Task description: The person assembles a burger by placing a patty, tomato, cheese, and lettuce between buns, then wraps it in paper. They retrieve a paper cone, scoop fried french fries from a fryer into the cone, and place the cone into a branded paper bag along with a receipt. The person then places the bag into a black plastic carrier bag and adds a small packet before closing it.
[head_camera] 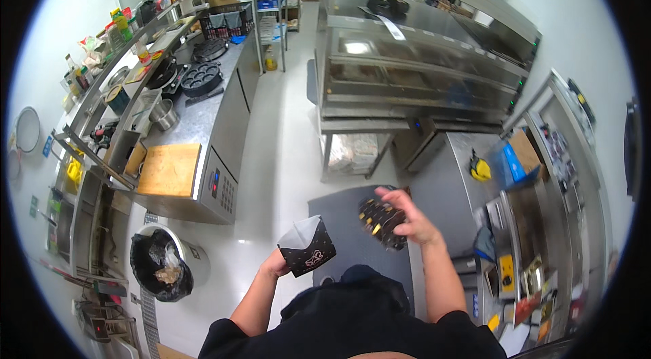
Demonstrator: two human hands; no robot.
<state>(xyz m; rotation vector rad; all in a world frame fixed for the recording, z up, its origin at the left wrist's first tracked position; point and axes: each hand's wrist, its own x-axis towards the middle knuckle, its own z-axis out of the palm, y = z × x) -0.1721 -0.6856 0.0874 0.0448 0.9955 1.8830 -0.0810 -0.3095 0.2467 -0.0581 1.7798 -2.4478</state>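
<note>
My left hand [275,263] grips the lower left edge of a black paper food sleeve [311,253]. A pale inner sheet shows at the sleeve's top, and a pink printed mark is on its front. To the right, my right hand [418,224] holds a black item with yellow marks [377,221], apparently wrapped in printed paper. It is blurred by motion, so what is inside cannot be made out. The two things are apart, both held in front of my body above a grey floor mat [338,206].
On the left counter are a wooden cutting board [169,169], a steel pot [164,114] and a round-welled black pan [201,79]. A lined trash bin [196,257] stands below. Ahead is a steel food-holding cabinet [422,69]; a blue box [513,160] sits on the right counter.
</note>
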